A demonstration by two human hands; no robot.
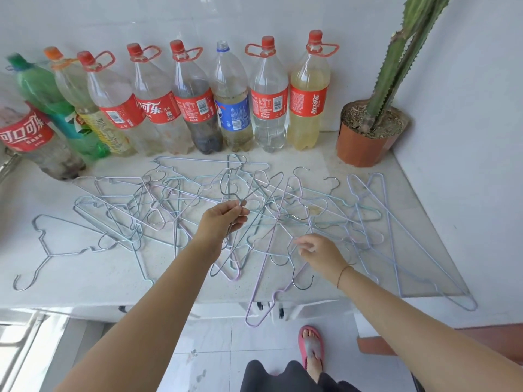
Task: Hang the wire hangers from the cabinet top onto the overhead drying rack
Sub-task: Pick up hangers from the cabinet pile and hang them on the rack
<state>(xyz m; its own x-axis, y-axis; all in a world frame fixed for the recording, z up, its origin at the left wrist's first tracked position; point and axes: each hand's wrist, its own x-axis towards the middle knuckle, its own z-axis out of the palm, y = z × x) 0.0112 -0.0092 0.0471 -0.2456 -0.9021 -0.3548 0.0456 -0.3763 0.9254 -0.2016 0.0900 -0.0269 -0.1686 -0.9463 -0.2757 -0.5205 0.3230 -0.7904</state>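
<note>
Several thin wire hangers [285,210] in pale blue, lilac and grey lie tangled across the white cabinet top [85,267]. My left hand [223,219] pinches the neck of a grey hanger [263,190] in the middle of the pile, its hook raised slightly. My right hand [319,253] hovers low over the hangers near the front edge, its fingers loosely bent toward a wire and holding nothing. A lilac hanger [261,304] juts out past the front edge. One grey hanger [48,250] lies apart at the left. The overhead drying rack is out of view.
A row of large plastic bottles [195,103] lines the back wall. A potted cactus [370,131] stands in the back right corner against the side wall. Below the cabinet edge are a tiled floor and my foot in a pink sandal [311,346].
</note>
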